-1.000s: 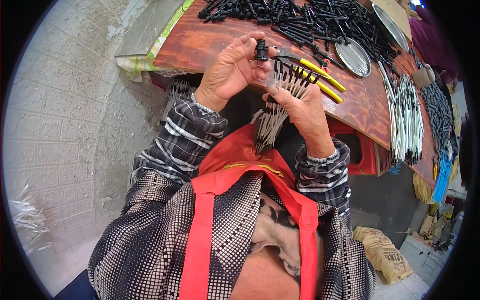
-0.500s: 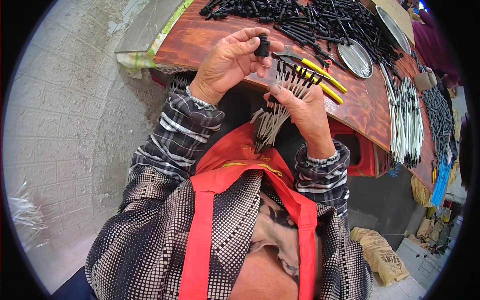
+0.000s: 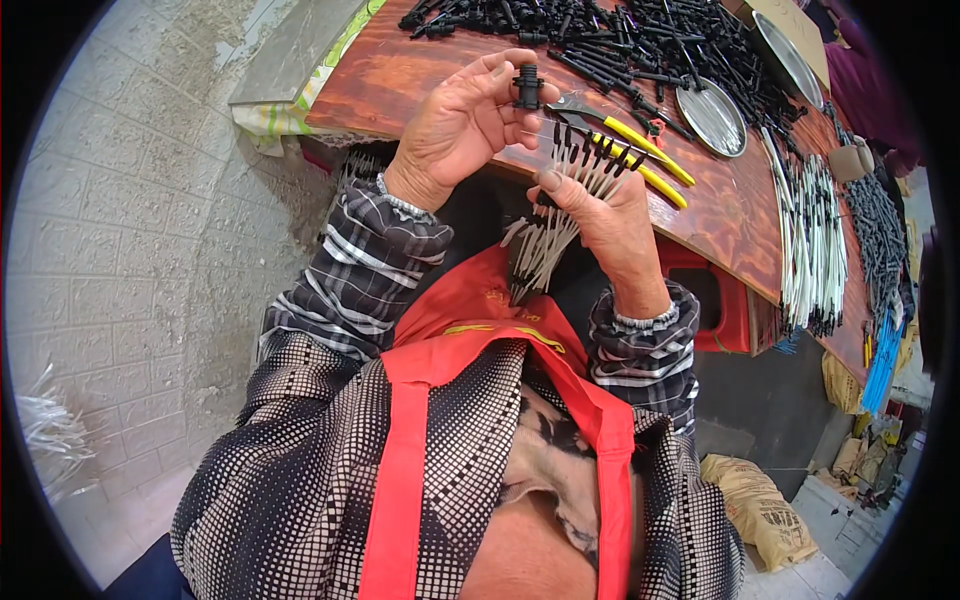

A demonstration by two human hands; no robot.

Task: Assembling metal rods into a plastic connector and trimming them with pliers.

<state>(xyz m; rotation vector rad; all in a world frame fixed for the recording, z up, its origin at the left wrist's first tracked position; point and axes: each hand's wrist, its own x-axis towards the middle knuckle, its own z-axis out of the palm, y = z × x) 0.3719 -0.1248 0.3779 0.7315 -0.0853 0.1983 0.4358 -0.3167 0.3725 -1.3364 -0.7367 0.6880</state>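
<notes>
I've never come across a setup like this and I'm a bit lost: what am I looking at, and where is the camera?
There is no machine here, just a person's two bare hands. A wide fisheye camera on the person's head looks down, so straight edges bend near the rim. The left hand holds a ribbed black fitting; the right hand grips thin pale rods with black tips. On the reddish wooden table lie heaped black parts, yellow-handled pliers, and a round metal dish.

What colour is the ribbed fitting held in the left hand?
Black; the ribbed fitting, held by the left hand, shows best in the head view.
</notes>
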